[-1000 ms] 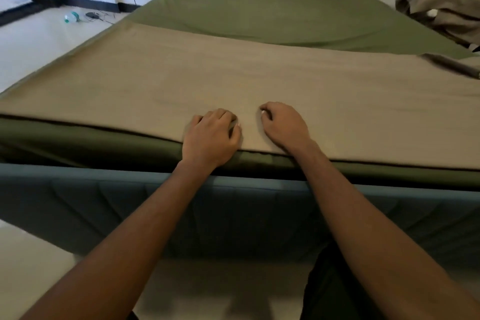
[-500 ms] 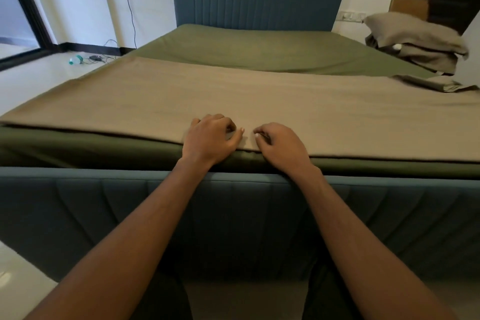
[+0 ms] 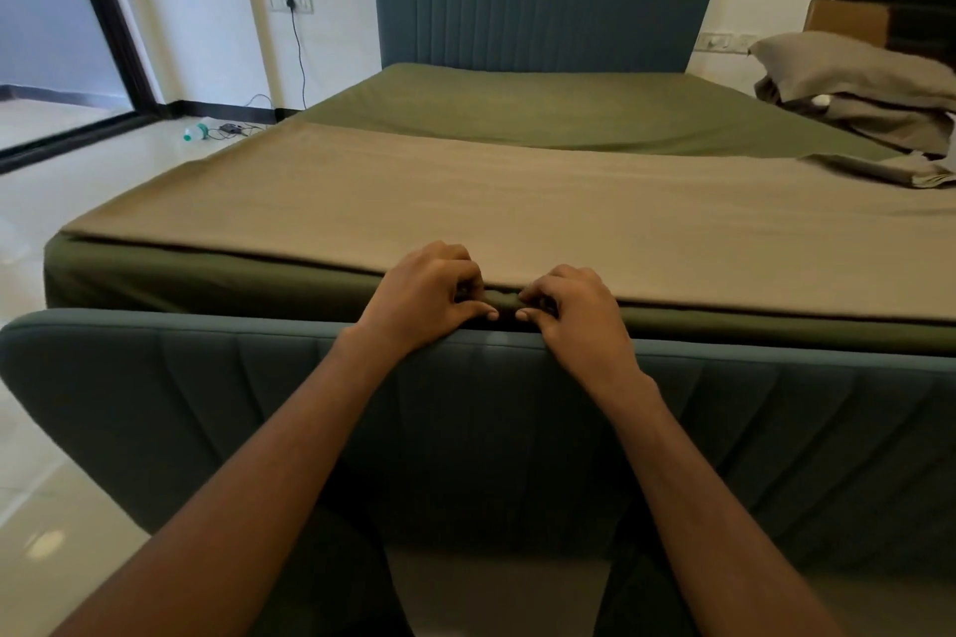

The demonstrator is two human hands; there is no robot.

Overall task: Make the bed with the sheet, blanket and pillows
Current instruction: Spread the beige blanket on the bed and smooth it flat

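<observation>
A green sheet (image 3: 543, 111) covers the mattress of a bed with a blue-grey headboard (image 3: 543, 0). Over its near half lies a tan blanket (image 3: 491, 202), its front edge running along the foot of the bed. My left hand (image 3: 424, 297) and my right hand (image 3: 574, 308) sit close together at that front edge, fingers curled, pinching the fabric just above the blue-grey footboard (image 3: 465, 404). Grey-beige pillows (image 3: 853, 83) are stacked at the far right beside the bed.
A folded piece of cloth (image 3: 900, 171) lies on the bed's right edge. On the tiled floor to the left are a plastic bottle (image 3: 195, 132) and a cable running up to a wall socket (image 3: 291, 1). A dark-framed glass door (image 3: 46, 31) stands at the far left.
Both hands have drawn back from on top of the blanket to its front edge and now pinch the fabric. The head camera has risen, showing the headboard and pillows.
</observation>
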